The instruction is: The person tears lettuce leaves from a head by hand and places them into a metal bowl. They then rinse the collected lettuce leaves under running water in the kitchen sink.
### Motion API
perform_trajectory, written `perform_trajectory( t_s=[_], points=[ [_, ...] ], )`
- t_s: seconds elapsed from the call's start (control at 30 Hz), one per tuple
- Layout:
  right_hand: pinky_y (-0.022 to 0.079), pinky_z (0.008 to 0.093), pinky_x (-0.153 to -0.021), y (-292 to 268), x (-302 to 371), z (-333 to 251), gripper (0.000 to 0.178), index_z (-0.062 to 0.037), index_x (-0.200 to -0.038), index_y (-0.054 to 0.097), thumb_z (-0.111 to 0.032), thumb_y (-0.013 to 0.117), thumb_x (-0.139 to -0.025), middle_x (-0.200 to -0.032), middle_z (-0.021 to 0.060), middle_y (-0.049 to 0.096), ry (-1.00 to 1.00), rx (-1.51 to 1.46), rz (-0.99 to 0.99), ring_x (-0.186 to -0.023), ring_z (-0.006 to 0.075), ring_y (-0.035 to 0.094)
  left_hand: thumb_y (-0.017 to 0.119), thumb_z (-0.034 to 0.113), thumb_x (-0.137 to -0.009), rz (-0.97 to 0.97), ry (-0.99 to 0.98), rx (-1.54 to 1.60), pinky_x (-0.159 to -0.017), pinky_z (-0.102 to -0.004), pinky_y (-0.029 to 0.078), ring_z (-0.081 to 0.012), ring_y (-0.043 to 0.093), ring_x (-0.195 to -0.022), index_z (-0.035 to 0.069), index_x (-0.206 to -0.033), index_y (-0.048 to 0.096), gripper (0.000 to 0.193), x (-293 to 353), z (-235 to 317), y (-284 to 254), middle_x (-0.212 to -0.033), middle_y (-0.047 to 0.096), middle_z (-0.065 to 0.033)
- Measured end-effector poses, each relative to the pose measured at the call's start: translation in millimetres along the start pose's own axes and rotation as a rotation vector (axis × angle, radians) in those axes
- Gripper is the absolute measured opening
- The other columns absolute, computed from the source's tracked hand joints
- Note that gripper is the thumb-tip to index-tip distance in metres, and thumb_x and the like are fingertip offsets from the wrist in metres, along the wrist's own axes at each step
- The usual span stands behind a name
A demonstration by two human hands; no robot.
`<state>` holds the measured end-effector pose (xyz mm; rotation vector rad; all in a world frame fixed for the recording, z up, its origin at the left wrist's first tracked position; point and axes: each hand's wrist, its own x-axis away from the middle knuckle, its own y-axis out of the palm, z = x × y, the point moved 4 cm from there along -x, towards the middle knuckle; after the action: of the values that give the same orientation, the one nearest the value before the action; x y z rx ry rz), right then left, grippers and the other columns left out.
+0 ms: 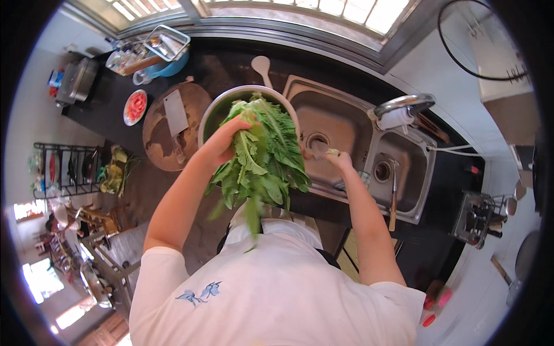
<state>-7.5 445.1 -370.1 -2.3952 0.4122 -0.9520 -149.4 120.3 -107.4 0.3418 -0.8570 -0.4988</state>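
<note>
White shirt (277,288), short sleeves (157,274), blue motif (212,289) — paired, butterfly-like — on the left

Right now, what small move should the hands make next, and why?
Perhaps the left hand should shift the leafy greens farther over the bowl: it grips them near one end, and many leaves hang past the bowl's near rim.

Green leaves (283,150), blue-patterned white shirt (271,288)
</note>
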Motion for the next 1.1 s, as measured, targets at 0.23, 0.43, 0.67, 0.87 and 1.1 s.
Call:
perform_trajectory(
  t_s=[0.23,0.43,0.67,0.87,1.1],
  points=[
    [0.051,0.0384,-0.070,21,-26,58,0.059,0.0069,-0.091,0.068,-0.049,0.073,-0.073,-0.079,0.0151,0.068,0.110,0.163,0.105,-0.075,0.0250,0.067,0.043,0.001,-0.074,-0.093,0.129,0.090,-0.082,-0.0380,0.054,-0.0229,0.064,-0.093,0.010,-0.131,0.049,0.058,1,-6,-9,-0.108,0.060,-0.0110],
    [0.050,0.0338,-0.058,11,-31,29,0.052,0.0050,-0.090,0.068,-0.045,0.073,-0.077,-0.069,0.0121,0.065,-0.161,0.094,0.222,-0.062,0.0206,0.065,0.047,0.008,-0.078,0.023,0.069,0.284,-0.081,-0.0383,0.054,-0.0237,0.064,-0.088,0.005,-0.119,0.055,0.043,-3,-4,-27,-0.105,0.064,-0.0131],
    [0.051,0.0379,-0.080,9,-55,-186,0.047,-0.0006,-0.104,0.065,-0.031,0.081,-0.071,-0.097,0.0179,0.069,-0.418,-0.052,0.199,-0.092,0.0312,0.066,0.052,0.023,-0.076,0.111,0.006,0.312,-0.073,-0.0400,0.056,-0.0245,0.066,-0.076,0.002,-0.100,0.063,0.034,-1,2,-78,-0.088,0.068,-0.0118],
    [0.049,0.0404,-0.086,48,-111,-270,0.045,-0.0070,-0.109,0.064,-0.018,0.081,-0.068,-0.106,0.0168,0.062,-0.487,0.145,0.290,-0.100,0.0337,0.061,0.045,0.015,-0.079,0.026,0.060,0.402,-0.083,-0.0398,0.055,-0.0235,0.065,-0.091,0.011,-0.131,0.047,0.052,-1,3,-93,-0.111,0.062,-0.0106],
    [0.048,0.0391,-0.087,75,-148,-286,0.053,-0.0185,-0.112,0.066,-0.002,0.077,-0.063,-0.104,0.0156,0.054,-0.615,0.196,0.284,-0.098,0.0351,0.057,0.046,0.012,-0.087,-0.005,0.144,0.352,-0.096,-0.0411,0.048,-0.0230,0.055,-0.113,0.014,-0.142,0.035,0.056,-11,13,-103,-0.131,0.050,-0.0091]
  ],
)
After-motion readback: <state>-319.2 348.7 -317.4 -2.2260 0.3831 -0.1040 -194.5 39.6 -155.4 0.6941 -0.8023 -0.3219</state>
